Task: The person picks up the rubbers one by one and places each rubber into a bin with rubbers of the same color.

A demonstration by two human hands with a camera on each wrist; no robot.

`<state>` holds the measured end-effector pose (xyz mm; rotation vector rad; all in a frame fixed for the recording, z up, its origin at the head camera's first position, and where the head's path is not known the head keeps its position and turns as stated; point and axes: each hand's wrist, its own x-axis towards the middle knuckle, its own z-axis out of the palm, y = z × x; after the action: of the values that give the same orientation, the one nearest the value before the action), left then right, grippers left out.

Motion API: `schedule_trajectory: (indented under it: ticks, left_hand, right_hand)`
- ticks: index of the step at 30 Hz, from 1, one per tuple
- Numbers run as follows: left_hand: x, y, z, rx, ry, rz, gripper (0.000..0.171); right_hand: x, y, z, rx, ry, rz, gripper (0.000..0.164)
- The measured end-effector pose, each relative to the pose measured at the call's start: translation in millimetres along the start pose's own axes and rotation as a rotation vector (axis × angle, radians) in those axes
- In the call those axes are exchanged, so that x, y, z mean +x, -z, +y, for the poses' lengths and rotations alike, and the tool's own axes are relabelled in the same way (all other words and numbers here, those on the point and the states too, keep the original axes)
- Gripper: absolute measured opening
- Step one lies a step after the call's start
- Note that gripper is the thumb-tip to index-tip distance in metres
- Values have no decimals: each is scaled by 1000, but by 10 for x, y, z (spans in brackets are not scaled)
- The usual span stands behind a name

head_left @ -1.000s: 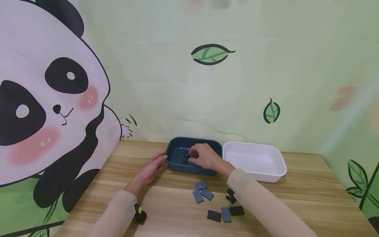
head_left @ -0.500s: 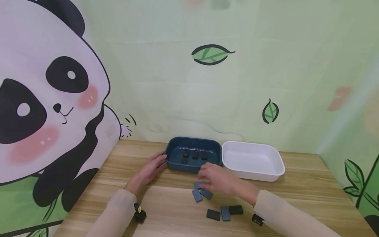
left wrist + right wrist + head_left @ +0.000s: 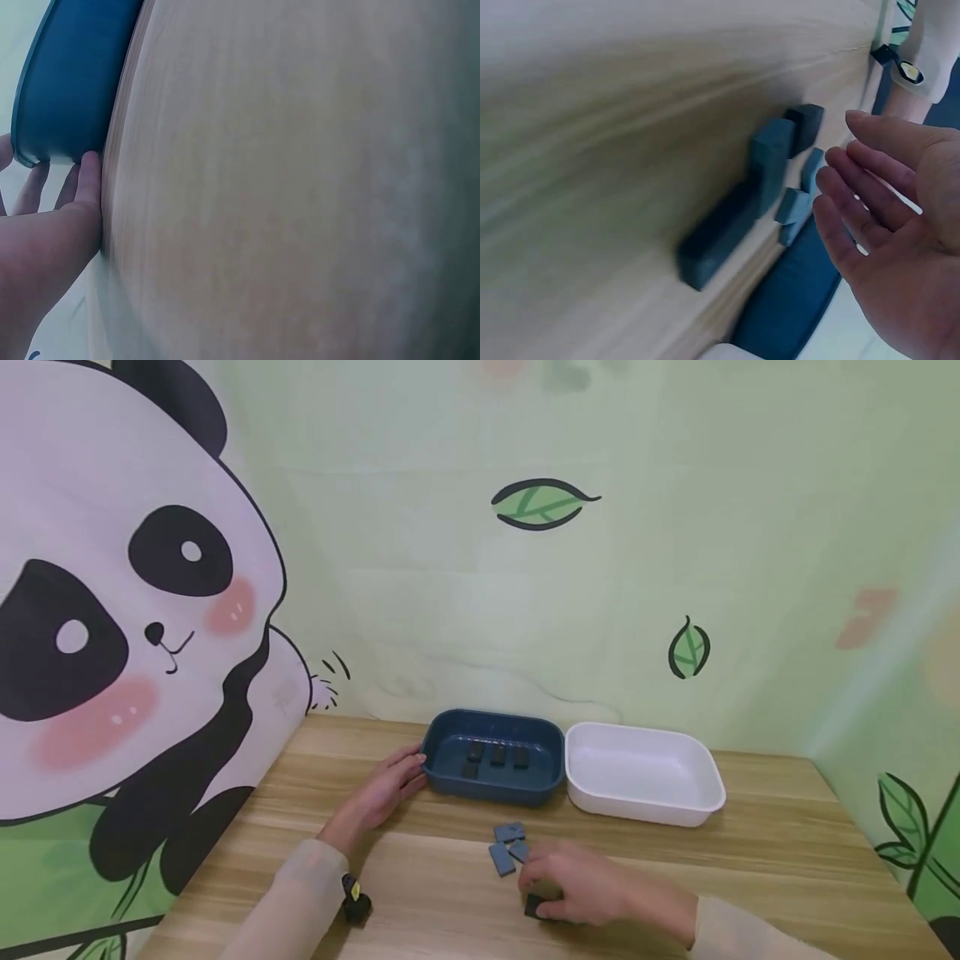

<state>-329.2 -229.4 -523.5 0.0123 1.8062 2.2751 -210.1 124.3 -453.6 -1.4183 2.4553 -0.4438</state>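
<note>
My left hand [image 3: 386,787] rests against the left end of a dark blue bin [image 3: 495,792], its fingers touching the outer wall in the left wrist view. Inside the bin lie several small black blocks [image 3: 498,755]. My right hand [image 3: 573,883] hovers low over the table, fingers loosely bent and apart, right at a black block [image 3: 534,906] that shows between thumb and fingers. In the right wrist view a blue-grey block [image 3: 771,154] and another black block [image 3: 720,232] stand beside it; the hand hides these in the head view.
Blue-grey blocks [image 3: 502,859] lie in a loose group in front of the blue bin. A white bin [image 3: 645,810] stands directly right of the blue one. Behind both hangs a green printed backdrop [image 3: 450,610]. The wooden table [image 3: 435,893] spreads under everything.
My right hand has left the blue bin, passed over the blue-grey blocks and come down toward the black block nearer me. A black block it had inside the bin now lies there. Left hand unchanged.
</note>
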Motion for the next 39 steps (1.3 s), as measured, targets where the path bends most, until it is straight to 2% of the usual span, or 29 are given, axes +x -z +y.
schedule_trajectory:
  ticks: [6,16,21,27,31,39]
  left_hand:
    - [-10,-32,-25,10,14,8,59]
    - [-9,-12,-64,-4,2,18,61]
    - [11,-12,-51,-5,-7,4,60]
    - [10,-31,-41,-7,1,25,59]
    - [6,-34,-30,-3,-3,24,60]
    - [12,-16,-11,-4,4,24,62]
  right_hand:
    - [-132,-116,88,74,-6,-37,29]
    - [-259,-207,129,17,17,3,35]
    - [-269,-218,143,15,3,17,36]
    - [-253,-168,107,53,-80,-32,33]
    - [-236,-189,129,83,-108,-27,32]
    - [-222,-202,119,89,-105,-2,32]
